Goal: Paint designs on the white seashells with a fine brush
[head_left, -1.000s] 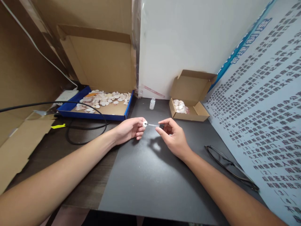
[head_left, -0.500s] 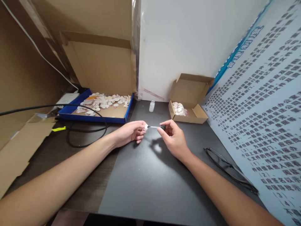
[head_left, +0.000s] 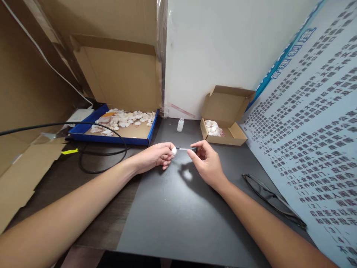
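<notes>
A small white shell (head_left: 174, 151) is pinched between the thumb and fingers of my left hand (head_left: 157, 156). My right hand (head_left: 206, 160) grips the black cap of a thin applicator brush (head_left: 182, 149). Its slim wand points left, and the tip reaches the edge of the shell; whether it touches cannot be made out. Beyond both hands, a small bottle (head_left: 180, 125) with whitish contents stands upright on the dark mat (head_left: 167, 216).
At the back left, a blue-sided box (head_left: 111, 139) holds many loose shells. A small cardboard box (head_left: 228, 140) with white shells sits at the back right. Black glasses (head_left: 275, 201) lie beside my right forearm. A black cable (head_left: 92, 172) loops across the left side.
My left hand has turned the shell slightly, so more of its white face shows. The brush tip now sits behind the shell's upper edge. The right hand has hardly moved.
</notes>
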Available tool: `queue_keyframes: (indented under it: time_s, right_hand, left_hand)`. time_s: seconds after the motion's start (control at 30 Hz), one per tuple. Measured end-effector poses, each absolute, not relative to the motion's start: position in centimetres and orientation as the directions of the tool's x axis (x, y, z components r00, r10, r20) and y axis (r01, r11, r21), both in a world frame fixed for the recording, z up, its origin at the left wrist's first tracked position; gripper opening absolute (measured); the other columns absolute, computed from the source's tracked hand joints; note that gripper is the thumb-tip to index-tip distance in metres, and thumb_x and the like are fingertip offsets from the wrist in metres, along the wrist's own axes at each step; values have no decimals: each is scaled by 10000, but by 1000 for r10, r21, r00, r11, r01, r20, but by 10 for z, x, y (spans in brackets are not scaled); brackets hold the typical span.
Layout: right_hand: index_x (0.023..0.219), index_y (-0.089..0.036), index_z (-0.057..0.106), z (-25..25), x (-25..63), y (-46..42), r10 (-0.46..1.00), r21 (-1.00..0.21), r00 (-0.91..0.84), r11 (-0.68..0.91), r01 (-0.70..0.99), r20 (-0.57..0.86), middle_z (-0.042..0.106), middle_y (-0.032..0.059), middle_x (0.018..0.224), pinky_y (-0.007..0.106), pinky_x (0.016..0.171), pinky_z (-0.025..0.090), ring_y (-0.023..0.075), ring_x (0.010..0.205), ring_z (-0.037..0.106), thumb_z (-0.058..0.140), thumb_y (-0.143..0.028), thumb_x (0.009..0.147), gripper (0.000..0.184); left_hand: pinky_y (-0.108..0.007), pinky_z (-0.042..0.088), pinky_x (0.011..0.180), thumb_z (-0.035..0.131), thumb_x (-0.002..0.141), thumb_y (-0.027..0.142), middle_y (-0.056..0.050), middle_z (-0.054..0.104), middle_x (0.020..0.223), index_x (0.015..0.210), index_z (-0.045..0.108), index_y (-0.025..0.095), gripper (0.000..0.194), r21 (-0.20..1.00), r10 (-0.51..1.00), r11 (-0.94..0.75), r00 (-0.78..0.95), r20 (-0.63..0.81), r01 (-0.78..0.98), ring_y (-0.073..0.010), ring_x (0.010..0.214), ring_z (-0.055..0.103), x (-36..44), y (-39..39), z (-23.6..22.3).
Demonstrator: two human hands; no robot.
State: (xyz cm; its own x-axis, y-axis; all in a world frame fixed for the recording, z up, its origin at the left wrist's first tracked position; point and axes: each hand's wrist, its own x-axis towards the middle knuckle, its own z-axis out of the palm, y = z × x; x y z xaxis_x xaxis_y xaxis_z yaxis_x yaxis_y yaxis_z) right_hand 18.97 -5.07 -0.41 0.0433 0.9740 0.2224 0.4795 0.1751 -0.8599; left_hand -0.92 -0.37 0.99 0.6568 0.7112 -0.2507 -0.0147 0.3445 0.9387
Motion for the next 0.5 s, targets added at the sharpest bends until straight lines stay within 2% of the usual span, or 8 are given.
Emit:
queue_keyframes:
  time_s: [0.2,0.37,0.5]
  right_hand:
    - [1035,-102,530,-4,190,-51,980,-871,-14,184,456,200,476,8,690,78,564,346,-29,583,381,539,-540,804,495]
    - [1004,-95,528,-3,190,-50,975,-869,46,172,464,218,478,8,688,74,546,324,-33,570,364,536,-527,803,476]
    - [1030,-101,523,-3,190,-51,980,-873,-19,186,451,199,470,7,683,79,562,352,-26,580,391,518,-540,810,491]
  left_hand:
    - [-213,355,520,565,791,220,38,386,654,829,459,165,125,944,709,330,661,-247,-2,-80,542,382,-8,-5,11]
    - [-215,353,529,567,779,222,38,386,665,817,469,165,120,949,707,316,664,-244,12,-77,550,382,-9,-5,10]
    - [-216,349,532,575,798,245,46,366,659,847,470,170,138,947,701,322,670,-244,8,-76,551,373,-9,-4,9]
